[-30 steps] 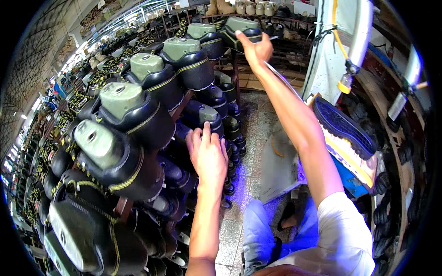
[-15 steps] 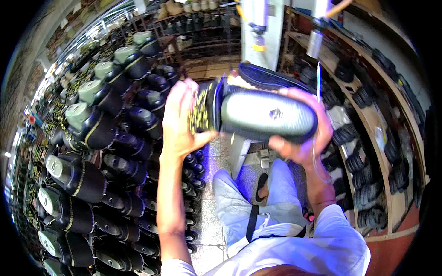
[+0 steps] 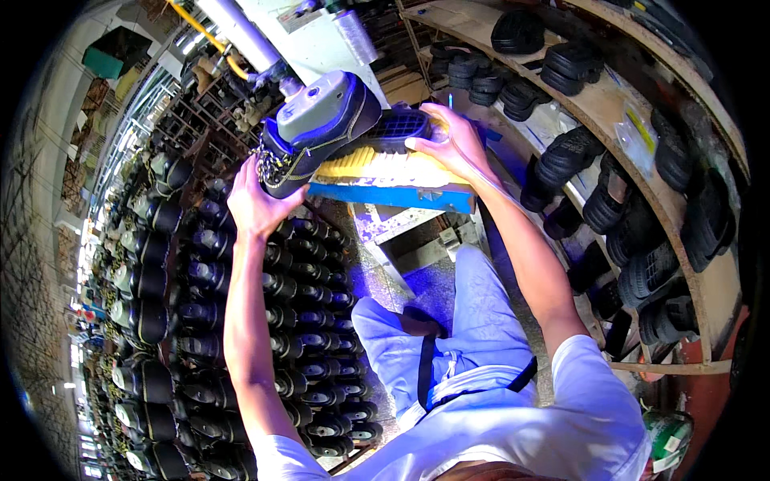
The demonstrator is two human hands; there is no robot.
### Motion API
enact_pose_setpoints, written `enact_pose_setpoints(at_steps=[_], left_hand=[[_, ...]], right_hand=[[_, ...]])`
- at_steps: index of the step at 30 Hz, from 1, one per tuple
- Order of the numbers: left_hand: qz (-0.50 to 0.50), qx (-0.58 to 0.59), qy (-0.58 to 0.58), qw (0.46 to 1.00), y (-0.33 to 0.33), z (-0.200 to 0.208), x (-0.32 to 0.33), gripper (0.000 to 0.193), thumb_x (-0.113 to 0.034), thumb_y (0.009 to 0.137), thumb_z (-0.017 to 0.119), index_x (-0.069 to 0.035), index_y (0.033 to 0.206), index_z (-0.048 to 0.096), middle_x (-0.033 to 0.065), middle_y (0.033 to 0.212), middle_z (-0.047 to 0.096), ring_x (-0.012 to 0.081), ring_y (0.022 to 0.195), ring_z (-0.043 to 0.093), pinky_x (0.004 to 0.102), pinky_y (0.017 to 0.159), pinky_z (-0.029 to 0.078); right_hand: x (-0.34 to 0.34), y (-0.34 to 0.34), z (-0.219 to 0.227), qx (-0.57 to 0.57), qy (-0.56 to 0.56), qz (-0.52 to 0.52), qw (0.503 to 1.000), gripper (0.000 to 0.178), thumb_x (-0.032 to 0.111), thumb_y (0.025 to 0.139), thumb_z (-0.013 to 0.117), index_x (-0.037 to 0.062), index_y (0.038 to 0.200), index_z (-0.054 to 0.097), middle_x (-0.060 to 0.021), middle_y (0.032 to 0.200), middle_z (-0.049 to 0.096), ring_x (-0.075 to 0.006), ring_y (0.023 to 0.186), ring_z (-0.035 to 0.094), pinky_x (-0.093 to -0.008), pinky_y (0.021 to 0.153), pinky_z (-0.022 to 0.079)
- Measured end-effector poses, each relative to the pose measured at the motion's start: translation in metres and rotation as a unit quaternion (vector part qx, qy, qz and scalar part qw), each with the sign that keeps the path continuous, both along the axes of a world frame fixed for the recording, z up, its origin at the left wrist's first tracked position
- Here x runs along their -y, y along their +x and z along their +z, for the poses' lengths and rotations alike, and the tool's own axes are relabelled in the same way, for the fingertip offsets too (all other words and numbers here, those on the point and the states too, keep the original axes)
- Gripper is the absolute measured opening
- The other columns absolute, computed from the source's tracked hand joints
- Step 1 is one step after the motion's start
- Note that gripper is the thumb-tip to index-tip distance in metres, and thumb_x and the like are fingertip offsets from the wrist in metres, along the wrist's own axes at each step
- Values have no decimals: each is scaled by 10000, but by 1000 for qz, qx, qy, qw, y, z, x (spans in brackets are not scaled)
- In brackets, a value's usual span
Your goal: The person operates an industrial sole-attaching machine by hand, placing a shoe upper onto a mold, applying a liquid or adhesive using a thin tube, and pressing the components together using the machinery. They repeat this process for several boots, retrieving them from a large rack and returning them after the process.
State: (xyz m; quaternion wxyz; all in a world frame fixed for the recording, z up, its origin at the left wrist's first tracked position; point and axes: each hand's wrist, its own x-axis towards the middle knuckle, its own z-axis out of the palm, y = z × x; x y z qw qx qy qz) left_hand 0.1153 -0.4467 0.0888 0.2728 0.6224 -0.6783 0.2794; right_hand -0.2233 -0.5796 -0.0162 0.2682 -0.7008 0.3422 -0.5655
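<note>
Leaving the slanted shoe (image 3: 321,128), your right hand (image 3: 458,147) is gripping the black sole (image 3: 401,127); left of that sole, your left hand (image 3: 258,203) is holding the shoe.

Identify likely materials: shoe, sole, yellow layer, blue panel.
Shoe: leather or synthetic; slight sheen, stitched seams.
Sole: probably moulded rubber; black, grid-patterned.
Yellow layer: perhaps foam or rubber; ribbed edge, can't confirm.
Blue panel: painted metal or wood, possibly; flat colour, pale chips.

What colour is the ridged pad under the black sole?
Yellow; the ridged pad shows best in the head view.
</note>
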Motion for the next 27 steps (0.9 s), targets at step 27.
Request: enact_pose_setpoints(at_steps=[27], left_hand=[[-33,-46,302,952,-27,33,87,911,-646,580,889,3,1194,708,204,1096,758,344,1042,734,436,1010,540]], right_hand=[[60,-25,33,-19,170,237,956,771,81,769,905,-44,1440,546,-166,1411,637,-233,1301,595,-377,1167,420]])
